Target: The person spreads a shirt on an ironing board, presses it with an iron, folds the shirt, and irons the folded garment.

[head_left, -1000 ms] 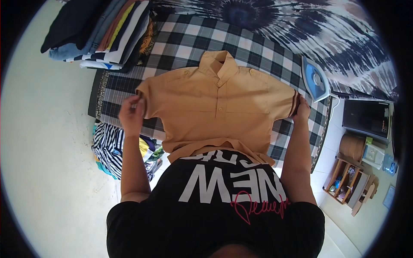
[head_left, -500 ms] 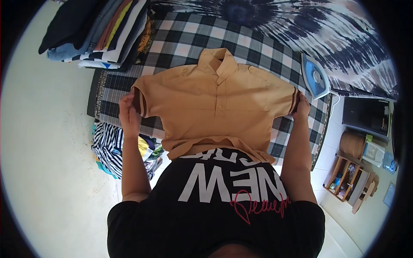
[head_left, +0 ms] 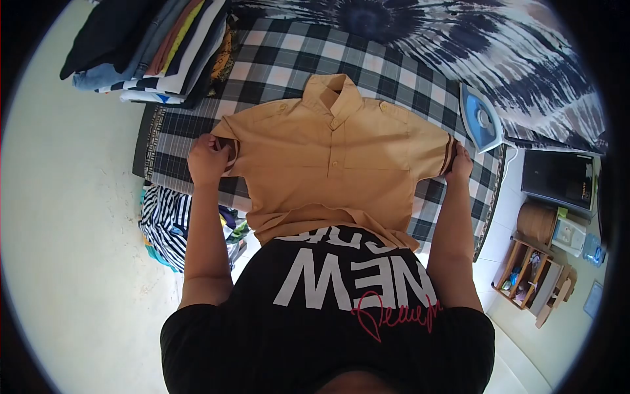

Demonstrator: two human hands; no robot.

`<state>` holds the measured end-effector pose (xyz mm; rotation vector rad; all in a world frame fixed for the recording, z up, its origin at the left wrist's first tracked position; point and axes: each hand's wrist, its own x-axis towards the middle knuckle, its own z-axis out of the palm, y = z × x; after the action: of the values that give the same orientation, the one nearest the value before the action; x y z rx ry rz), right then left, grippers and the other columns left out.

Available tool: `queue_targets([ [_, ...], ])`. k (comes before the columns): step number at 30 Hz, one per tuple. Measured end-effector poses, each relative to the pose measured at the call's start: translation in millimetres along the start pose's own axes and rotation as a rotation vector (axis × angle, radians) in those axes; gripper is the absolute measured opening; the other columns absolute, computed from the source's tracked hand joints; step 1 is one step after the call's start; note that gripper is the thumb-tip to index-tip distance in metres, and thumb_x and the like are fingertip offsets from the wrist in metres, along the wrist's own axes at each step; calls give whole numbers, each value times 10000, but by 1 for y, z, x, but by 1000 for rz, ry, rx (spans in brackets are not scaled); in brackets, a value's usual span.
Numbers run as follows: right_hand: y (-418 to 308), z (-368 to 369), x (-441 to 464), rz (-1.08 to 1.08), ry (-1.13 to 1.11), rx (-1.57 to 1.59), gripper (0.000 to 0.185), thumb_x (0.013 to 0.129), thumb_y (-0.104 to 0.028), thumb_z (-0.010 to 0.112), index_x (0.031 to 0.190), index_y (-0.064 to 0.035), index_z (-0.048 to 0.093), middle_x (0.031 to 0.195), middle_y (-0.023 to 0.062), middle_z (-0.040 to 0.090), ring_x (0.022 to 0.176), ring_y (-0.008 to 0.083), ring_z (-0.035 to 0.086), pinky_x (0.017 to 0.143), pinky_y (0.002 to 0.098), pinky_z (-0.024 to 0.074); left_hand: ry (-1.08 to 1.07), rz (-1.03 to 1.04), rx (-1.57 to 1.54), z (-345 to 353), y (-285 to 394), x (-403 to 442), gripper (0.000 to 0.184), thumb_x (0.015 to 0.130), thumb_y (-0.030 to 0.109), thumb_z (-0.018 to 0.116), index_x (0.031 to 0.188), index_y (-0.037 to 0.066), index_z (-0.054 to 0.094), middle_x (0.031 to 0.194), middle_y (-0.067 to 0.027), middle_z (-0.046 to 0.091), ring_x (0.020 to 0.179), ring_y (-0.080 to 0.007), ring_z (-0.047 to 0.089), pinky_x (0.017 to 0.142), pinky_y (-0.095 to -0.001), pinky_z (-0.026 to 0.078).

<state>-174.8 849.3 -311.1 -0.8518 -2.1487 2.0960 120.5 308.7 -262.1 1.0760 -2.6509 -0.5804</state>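
Observation:
A tan short-sleeved shirt [head_left: 328, 151] lies spread out, its collar pointing away from me and its hem against my body. Dark brown stripes edge its sleeve cuffs. My left hand [head_left: 209, 161] is at the left sleeve's opening, its fingers closed on the cuff, which is bunched and partly folded. At the other side my right hand [head_left: 461, 164] grips the right cuff between thumb and fingers, holding that sleeve out straight. Beyond the right sleeve, a blue and white iron [head_left: 481, 118] rests near the edge of the checked cloth.
Checked cloth [head_left: 275, 56] covers the surface under the shirt. A tall stack of folded clothes [head_left: 147, 56] stands at the back left, and a heap of striped clothes [head_left: 164, 226] sits lower left. Tie-dye fabric [head_left: 512, 52] lies behind. A wooden shelf [head_left: 522, 272] is at the right.
My left hand has gone from open fingers beside the left cuff to closing on it, moving slightly inward, and the sleeve end has bunched. My right hand keeps its hold.

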Motion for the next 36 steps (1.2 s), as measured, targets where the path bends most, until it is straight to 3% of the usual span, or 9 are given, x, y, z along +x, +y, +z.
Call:
queue_targets([
  [4, 0, 2, 0, 0, 1, -3, 208, 957, -213, 635, 1002, -15, 681, 917, 60, 688, 800, 138, 620, 745, 245, 508, -62, -79, 102, -5, 7, 7, 274, 752, 114, 708, 1016, 58, 662, 951, -97, 682, 744, -317, 652, 700, -377, 535],
  [9, 5, -2, 5, -7, -25, 3, 203, 959, -210, 630, 996, -17, 681, 910, 58, 686, 797, 135, 616, 737, 243, 504, -5, 11, 222, -4, -4, 5, 247, 796, 151, 678, 1023, 56, 663, 941, -109, 686, 759, -315, 658, 695, -375, 537],
  [14, 10, -1, 9, -4, -3, 8, 200, 959, -210, 629, 987, -19, 681, 901, 57, 683, 791, 130, 611, 731, 241, 499, 72, -22, 15, 2, -53, 11, 202, 859, 155, 621, 1039, 76, 666, 946, -97, 681, 766, -287, 658, 683, -363, 536],
  [18, 2, 0, 4, 13, -5, -2, 207, 958, -215, 631, 992, -17, 677, 899, 59, 681, 783, 129, 608, 729, 239, 496, 27, -758, -1521, -5, -84, 20, 189, 909, 169, 597, 1069, 98, 668, 996, -73, 683, 763, -246, 641, 676, -329, 524],
  [24, 1, 0, 4, -8, -47, 17, 217, 956, -222, 635, 1006, -15, 673, 905, 60, 682, 785, 131, 608, 735, 244, 497, -9, -541, -994, -11, -67, 8, 198, 926, 161, 607, 1105, 98, 666, 1057, -64, 683, 800, -201, 629, 702, -291, 510],
  [28, 1, 0, 3, -6, -32, -9, 227, 957, -224, 635, 1019, -8, 668, 913, 64, 684, 790, 136, 611, 739, 248, 498, 42, 65, -414, -18, -48, 7, 217, 939, 155, 614, 1133, 57, 632, 1043, -87, 680, 805, -171, 621, 718, -269, 500],
  [34, 0, 0, 4, 1, -29, -13, 225, 958, -218, 632, 1019, -5, 667, 926, 69, 687, 801, 142, 617, 745, 251, 500, 25, -36, -324, -17, -77, 14, 240, 940, 147, 619, 1158, 49, 595, 999, -87, 666, 810, -155, 612, 724, -268, 497],
  [36, -1, 0, 3, 0, -29, -16, 222, 959, -216, 630, 1020, -5, 668, 930, 71, 689, 805, 142, 620, 747, 252, 501, 47, -356, -832, -19, -73, 15, 229, 943, 145, 608, 1151, 52, 588, 973, -82, 662, 797, -155, 607, 720, -268, 494],
])
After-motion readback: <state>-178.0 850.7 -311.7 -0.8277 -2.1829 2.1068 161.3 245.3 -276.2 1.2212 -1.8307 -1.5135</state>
